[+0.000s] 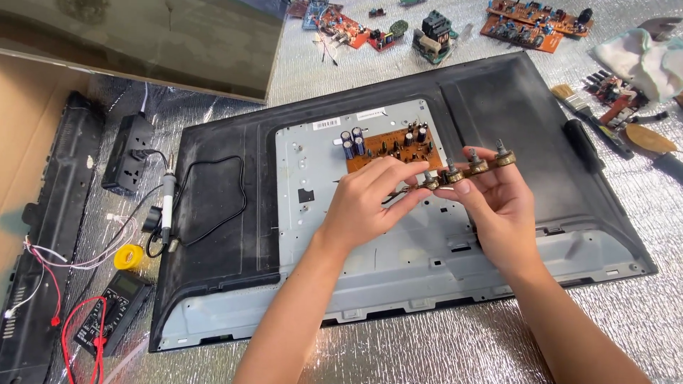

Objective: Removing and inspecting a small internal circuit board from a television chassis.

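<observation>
Hands are raised above a grey metal television back panel (398, 249). A narrow brown strip board with four brass knobbed potentiometers (466, 167) is gripped by the left hand (366, 203) and the right hand (498, 203), each closed on one end.

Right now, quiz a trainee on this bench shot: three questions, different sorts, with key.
1. True or false: both hands hold the narrow board with four knob shafts.
2. Which lies left of the metal chassis plate? A) soldering iron B) paintbrush C) white cloth
3. What colour is the roll beside the multimeter?

Key: 1 true: left hand and right hand grip it. 2 A, the soldering iron. 3 yellow, the roll.
</observation>
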